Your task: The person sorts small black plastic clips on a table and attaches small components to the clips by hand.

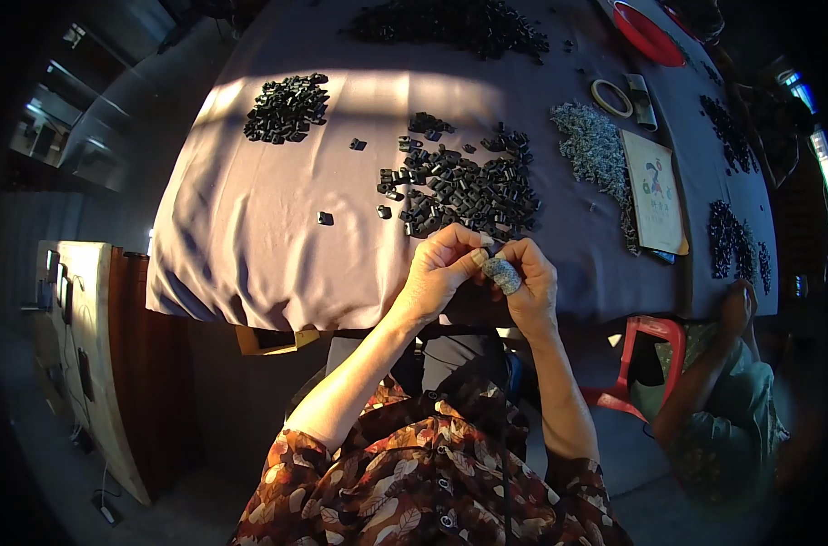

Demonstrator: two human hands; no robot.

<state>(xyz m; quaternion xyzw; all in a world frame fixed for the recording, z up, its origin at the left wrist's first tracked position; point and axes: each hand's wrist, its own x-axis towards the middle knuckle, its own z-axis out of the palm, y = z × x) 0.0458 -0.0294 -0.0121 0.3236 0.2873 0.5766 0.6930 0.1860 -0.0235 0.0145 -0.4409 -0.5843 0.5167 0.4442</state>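
My left hand [439, 273] and my right hand [534, 289] meet at the near edge of the cloth-covered table. Both are closed in a pinch on a small black plastic piece [492, 247], mostly covered by the fingertips. A grey speckled wrap [502, 274] goes round my right thumb. Just beyond my hands lies a loose pile of similar black pieces [459, 187]. A few single ones, such as a black piece [325, 218], lie to its left. Small silvery parts [589, 146] are heaped to the right of that pile.
A second black heap [287, 107] sits at the left, a larger heap [450, 25] at the far side. On the right are a booklet [654, 191], a tape roll [611, 97] and a red tray [649, 35]. Another person's hand [738, 305] is at the right edge, near a red stool [655, 329].
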